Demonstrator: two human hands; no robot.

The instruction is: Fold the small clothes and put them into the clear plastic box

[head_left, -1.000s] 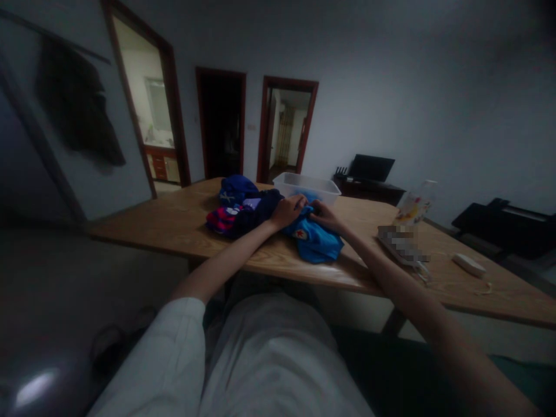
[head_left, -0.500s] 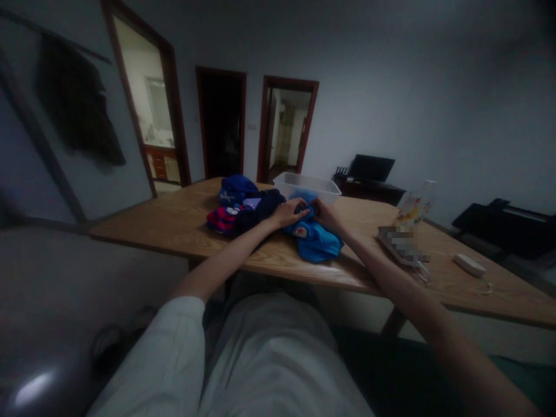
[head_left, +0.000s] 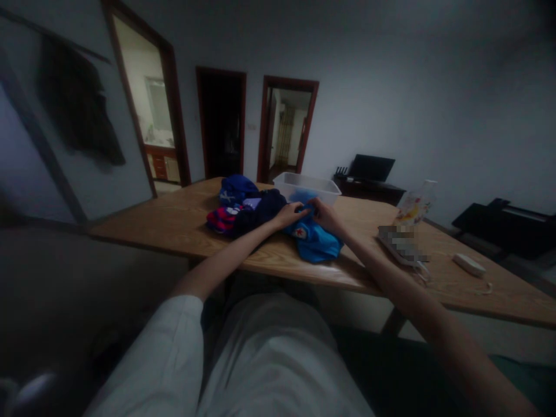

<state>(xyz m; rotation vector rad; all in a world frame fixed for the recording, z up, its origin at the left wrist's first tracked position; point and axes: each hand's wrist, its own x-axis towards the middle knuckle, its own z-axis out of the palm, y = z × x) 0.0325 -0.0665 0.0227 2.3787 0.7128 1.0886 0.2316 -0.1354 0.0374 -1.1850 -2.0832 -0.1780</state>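
Bright blue garment (head_left: 319,246), seen in the head view, lies crumpled near the front edge of the wooden table (head_left: 139,226), with a strip of visible wood grain between its lower hem and that edge. Its cloth is smooth with a slight sheen, and a pale round patch (head_left: 299,232) bears a red star-like shape. At its upper end, the right hand (head_left: 322,212) pinches the fabric between bent fingers. The left hand (head_left: 290,215) curves in from the other side, fingertips at the cloth, thumb set apart — whether it grips, I cannot tell.

Just beyond the hands stands a translucent rectangular bin (head_left: 284,181), thin-rimmed and open-topped; blue shows at its near wall, though inside or in front is unclear. Dark clothing (head_left: 256,217) sits close on the left, soft and heaped, beside a pink-and-navy striped piece (head_left: 219,221) and a rounded royal-blue bundle (head_left: 238,188). Wood surface stretches leftward to the corner. Well apart on the right — a clear printed container (head_left: 414,207) and a small white oblong object (head_left: 469,264).
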